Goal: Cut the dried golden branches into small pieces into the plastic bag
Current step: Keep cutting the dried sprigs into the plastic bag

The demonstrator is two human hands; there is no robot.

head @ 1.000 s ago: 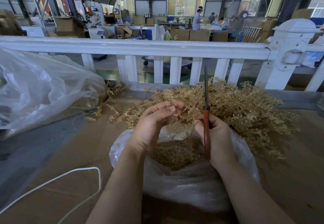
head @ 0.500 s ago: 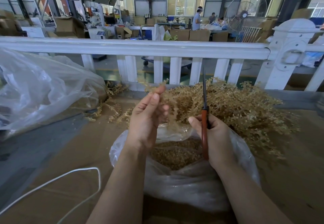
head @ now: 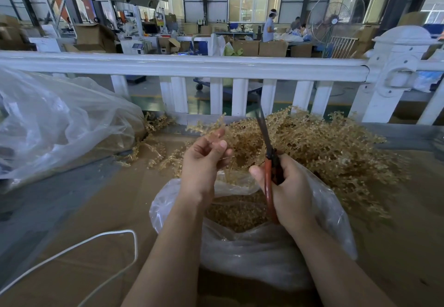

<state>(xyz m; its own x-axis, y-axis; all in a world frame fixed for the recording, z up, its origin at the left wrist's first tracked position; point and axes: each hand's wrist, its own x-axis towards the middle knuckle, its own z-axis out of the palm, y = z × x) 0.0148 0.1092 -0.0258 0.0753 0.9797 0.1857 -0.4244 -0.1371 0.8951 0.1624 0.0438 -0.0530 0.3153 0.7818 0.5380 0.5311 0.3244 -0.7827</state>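
Scissors (head: pixel 268 162), gripped in the right hand (head: pixel 289 191), are pointing up and away, blades nearly closed. Just to their left, the left hand (head: pixel 204 160) is pinching a golden sprig (head: pixel 213 126), stem hanging over the plastic bag (head: pixel 264 258) directly beneath both hands.

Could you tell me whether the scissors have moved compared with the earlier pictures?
Yes. The scissors have tilted: against the white railing, the blade tip now leans left, where it stood upright before.

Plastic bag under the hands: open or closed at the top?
Open. The plastic bag's mouth gapes upward beneath both hands, showing cut golden pieces inside.
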